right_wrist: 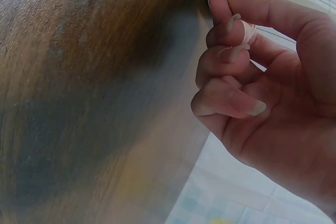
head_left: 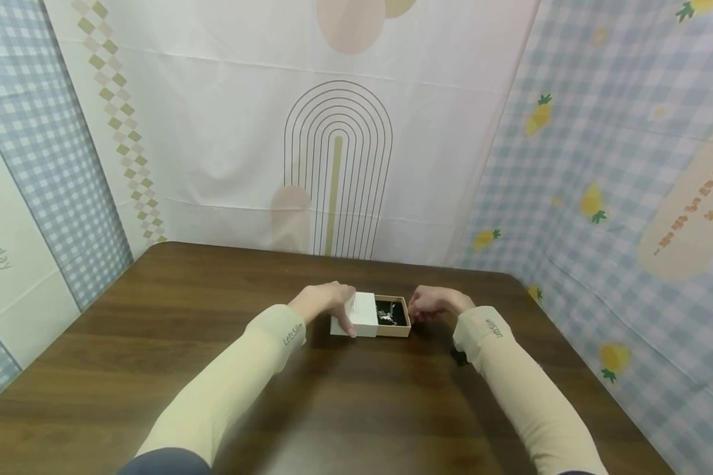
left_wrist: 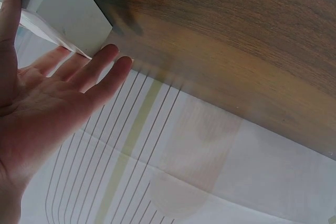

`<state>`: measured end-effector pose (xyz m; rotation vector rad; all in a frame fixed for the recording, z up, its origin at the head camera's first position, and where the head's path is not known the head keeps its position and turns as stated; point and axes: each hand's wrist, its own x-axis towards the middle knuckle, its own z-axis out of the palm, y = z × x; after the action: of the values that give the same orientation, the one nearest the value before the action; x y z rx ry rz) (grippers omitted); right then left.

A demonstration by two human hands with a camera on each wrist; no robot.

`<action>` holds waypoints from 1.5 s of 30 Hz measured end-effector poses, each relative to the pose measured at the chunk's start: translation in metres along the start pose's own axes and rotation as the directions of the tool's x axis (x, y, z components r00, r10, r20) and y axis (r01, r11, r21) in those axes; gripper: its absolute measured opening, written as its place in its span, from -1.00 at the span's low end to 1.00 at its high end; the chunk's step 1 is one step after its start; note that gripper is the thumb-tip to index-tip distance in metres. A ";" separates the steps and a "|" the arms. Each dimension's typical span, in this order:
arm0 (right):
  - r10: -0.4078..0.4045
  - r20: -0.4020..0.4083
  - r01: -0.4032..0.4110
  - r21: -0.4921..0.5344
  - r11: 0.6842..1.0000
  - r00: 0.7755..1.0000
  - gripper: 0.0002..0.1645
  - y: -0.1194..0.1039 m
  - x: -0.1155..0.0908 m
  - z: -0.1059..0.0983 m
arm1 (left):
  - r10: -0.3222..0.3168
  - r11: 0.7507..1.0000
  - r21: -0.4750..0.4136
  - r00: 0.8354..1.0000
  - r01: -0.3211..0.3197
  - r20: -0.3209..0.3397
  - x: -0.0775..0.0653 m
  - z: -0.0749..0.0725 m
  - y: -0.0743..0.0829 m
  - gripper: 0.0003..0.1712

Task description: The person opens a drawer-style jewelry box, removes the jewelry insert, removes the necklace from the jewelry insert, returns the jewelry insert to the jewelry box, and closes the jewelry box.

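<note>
On the table sits a white sliding gift box. Its white outer sleeve (head_left: 364, 314) is at the left, and its tan inner tray (head_left: 394, 332) is partly out to the right. A silvery piece of jewellery (head_left: 387, 314) lies on the tray's black lining. My left hand (head_left: 329, 304) grips the sleeve, thumb at the near side and fingers at the far side; the left wrist view shows these fingers (left_wrist: 107, 56) along a pale box face. At the tray's outer end, my right hand (head_left: 436, 302) pinches its edge with thumb and index finger, the other fingers curled in.
The brown wooden table (head_left: 214, 284) reaches to a white patterned cloth (head_left: 226, 145) behind it. A checked cloth (head_left: 570, 218) hangs along the right side. A small black thing (head_left: 459, 357) shows beside the right sleeve cuff.
</note>
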<state>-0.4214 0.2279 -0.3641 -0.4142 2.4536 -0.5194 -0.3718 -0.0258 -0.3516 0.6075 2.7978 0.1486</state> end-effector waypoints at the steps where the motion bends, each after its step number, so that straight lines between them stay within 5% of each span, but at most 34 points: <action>1: 0.001 0.002 -0.001 -0.001 1.000 1.000 -0.75 0.001 0.000 0.000 | -0.001 1.000 0.000 1.000 0.001 0.000 0.000 0.000 0.000 -0.12; 16: 0.001 -0.003 -0.001 0.006 1.000 1.000 -0.83 -0.002 -0.003 -0.003 | 0.001 1.000 -0.002 1.000 -0.001 0.011 0.000 0.000 -0.001 -0.08; 21: -0.087 -0.132 0.094 0.053 0.994 0.987 -0.93 -0.011 -0.007 -0.004 | -0.006 1.000 -0.002 1.000 0.006 0.008 -0.001 0.000 -0.002 -0.12; 26: -0.165 -0.242 0.151 -0.076 0.986 0.956 -0.83 -0.019 -0.007 -0.003 | -0.008 1.000 -0.014 1.000 0.008 0.004 0.000 0.000 -0.002 -0.13; 34: -0.151 -0.179 0.106 -0.239 0.965 0.972 -0.58 -0.027 -0.004 0.000 | -0.004 1.000 -0.013 1.000 0.004 0.003 -0.001 -0.001 -0.001 -0.13; 45: -0.101 -0.141 0.068 -0.220 0.973 0.985 -0.54 -0.033 -0.002 0.007 | 0.001 1.000 -0.009 1.000 0.000 0.005 0.000 -0.001 -0.001 -0.13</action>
<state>-0.4097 0.1981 -0.3530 -0.5895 2.6599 -0.3314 -0.3725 -0.0266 -0.3512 0.6058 2.7912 0.1590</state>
